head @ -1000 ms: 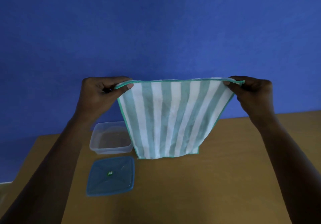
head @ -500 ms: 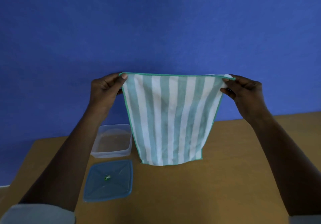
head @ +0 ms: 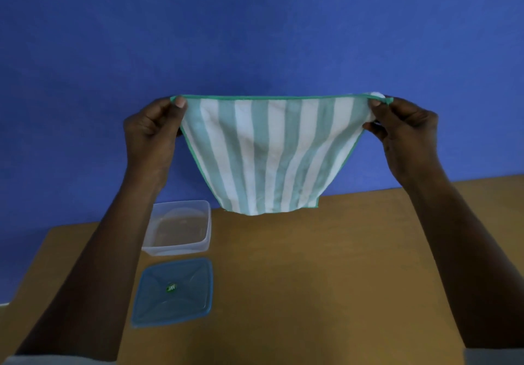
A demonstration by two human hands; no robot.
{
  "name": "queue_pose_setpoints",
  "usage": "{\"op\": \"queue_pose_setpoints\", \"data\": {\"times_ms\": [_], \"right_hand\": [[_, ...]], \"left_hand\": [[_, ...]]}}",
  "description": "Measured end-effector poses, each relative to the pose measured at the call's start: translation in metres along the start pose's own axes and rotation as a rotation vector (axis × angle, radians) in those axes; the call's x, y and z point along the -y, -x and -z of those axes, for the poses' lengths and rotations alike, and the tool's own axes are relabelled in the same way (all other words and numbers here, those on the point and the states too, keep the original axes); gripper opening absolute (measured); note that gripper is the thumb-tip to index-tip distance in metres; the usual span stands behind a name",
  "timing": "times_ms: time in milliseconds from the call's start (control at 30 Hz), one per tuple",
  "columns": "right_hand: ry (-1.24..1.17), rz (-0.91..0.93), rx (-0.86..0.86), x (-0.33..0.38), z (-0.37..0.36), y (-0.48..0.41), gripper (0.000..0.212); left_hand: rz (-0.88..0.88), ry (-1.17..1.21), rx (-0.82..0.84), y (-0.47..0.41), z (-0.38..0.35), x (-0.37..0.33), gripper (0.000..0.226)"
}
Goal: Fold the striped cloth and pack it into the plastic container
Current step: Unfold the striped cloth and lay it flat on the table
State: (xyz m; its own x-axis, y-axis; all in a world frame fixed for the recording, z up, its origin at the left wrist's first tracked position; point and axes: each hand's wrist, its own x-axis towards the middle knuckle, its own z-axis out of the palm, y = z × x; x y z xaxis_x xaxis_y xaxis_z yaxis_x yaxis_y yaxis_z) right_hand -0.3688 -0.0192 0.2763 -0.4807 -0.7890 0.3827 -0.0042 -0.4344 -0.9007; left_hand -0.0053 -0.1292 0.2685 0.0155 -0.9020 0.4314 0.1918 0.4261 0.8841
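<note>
Striped cloth [head: 272,155]: we hold it up in the air in front of us, above the far part of the table and clear of it; its green-hemmed top edge is stretched level between our two hands and the body sags to a narrower bottom.
Handling: we judge it light, soft and limp; it keeps no shape of its own, so any fold needs a surface or a second pinch to hold.
Where to hold: the two top corners, as now; for the next fold we would bring those corners together.
Left hand [head: 153,135]: thumb and fingers pinched shut on the left top corner.
Right hand [head: 402,132]: fingertips closed on the right top corner, a little cloth bunched above them.
Blue lid [head: 173,291]: lies flat nearest us, left of centre.
Plastic container [head: 181,227]: just beyond the lid, clear, open; it looks empty.
Table [head: 326,279]: bare brown wood, smooth, plenty of free room to the right for folding.
Wall [head: 255,30]: plain blue, behind everything.
</note>
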Motion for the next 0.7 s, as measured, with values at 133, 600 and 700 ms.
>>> {"op": "queue_pose_setpoints", "data": {"times_ms": [133, 600, 700], "right_hand": [[0.016, -0.071, 0.007, -0.021, 0.011, 0.031, 0.012], [0.179, -0.405, -0.097, -0.111, 0.059, 0.157, 0.024], [0.227, -0.485, -0.128, -0.135, 0.067, 0.179, 0.015]], "left_hand": [[0.13, -0.072, -0.01, 0.041, 0.015, 0.022, 0.012], [0.591, -0.203, 0.09, 0.168, 0.069, 0.114, 0.013], [0.652, -0.232, 0.084, 0.187, 0.072, 0.133, 0.009]]}}
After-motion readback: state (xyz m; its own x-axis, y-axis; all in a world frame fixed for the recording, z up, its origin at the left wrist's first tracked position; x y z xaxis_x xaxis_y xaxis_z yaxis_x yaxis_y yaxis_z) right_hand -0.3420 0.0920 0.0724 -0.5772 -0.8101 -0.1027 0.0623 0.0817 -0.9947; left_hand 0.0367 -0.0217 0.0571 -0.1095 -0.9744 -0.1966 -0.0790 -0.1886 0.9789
